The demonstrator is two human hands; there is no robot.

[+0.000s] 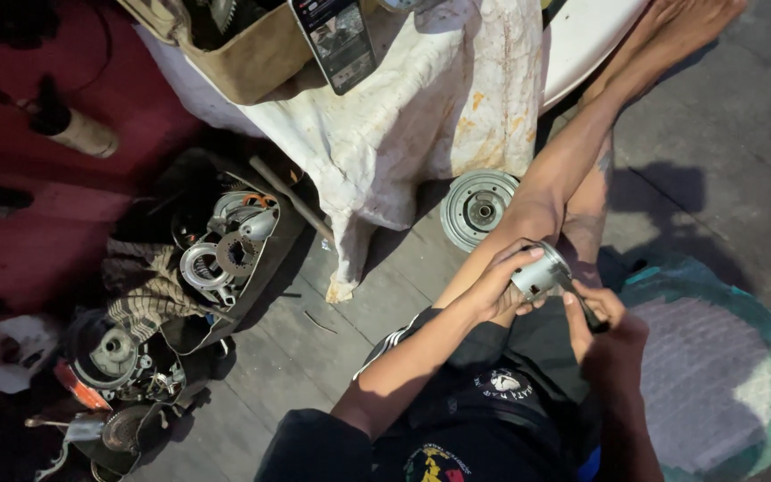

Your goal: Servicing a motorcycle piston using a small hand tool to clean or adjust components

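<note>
Left hand [497, 287] wraps its fingers around a piston [542, 272], a short silver cylinder, held over the person's lap just above the knee [537, 214]; grip is closed on the piston's near side, thumb on top; right hand [601, 319] is curled tight on a dark thin tool [582, 303], its tip touching the piston's lower right edge; what kind of tool, too dark to tell. Step in hand, as I judge it: working on the piston's skirt or pin area with the tool while the other hand steadies it; the next move likely calls for a firm hold from the left hand so the piston does not roll, and a small controlled push or pry from the right, tip kept on the edge. Piston's long axis runs roughly lower-left to upper-right, crown end facing up-right away from the left palm; open end I cannot see. Outward: dark shorts [484, 393] under both forearms; a round grey pulley-like disc [477, 208] lies flat on the concrete floor [314, 357] just beyond the knee, apart from the piston; a stained white cloth [403, 116] hangs down behind it; a phone [336, 36] sits up on the cloth; left, well apart, a dark tray of engine parts [225, 245] with a striped rag [149, 290]; a teal-rimmed mat [716, 375] to the right.
</note>
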